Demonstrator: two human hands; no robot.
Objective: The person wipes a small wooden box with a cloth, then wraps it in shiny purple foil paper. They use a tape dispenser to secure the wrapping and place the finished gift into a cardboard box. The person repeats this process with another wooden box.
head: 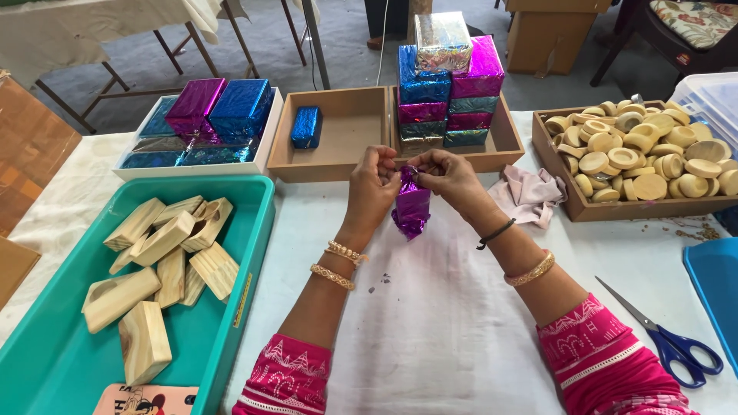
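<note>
We see both hands raised over the white-covered worktop (430, 307), working one purple foil-wrapped piece (412, 209). The left hand (371, 188) pinches the top of the foil between thumb and fingertips, fingers curled tight on it. The right hand (448, 175) grips the same top end from the other side, also closed on the foil. The piece hangs below the two hands, held above the worktop, just in front of the middle wooden trays.

To our left, a teal plastic bin (231, 307) holds bare wooden blocks (157, 269), several lying loose and overlapping. Behind it, a white tray (270, 131) carries wrapped blue and purple blocks (207, 115). Next, a wooden tray (346, 146) holds a single blue wrapped block (306, 127). Beside that, a second wooden tray (509, 142) carries a tall stack of wrapped blocks (446, 84) in blue, purple and silver.

To our right, a wooden box (561, 204) is full of round wooden discs (646, 154). A crumpled pink cloth (530, 194) lies between that box and the right hand. Blue-handled scissors (669, 342) lie closed on the worktop near the right forearm. A blue tray (715, 284) edge shows at far right.
</note>
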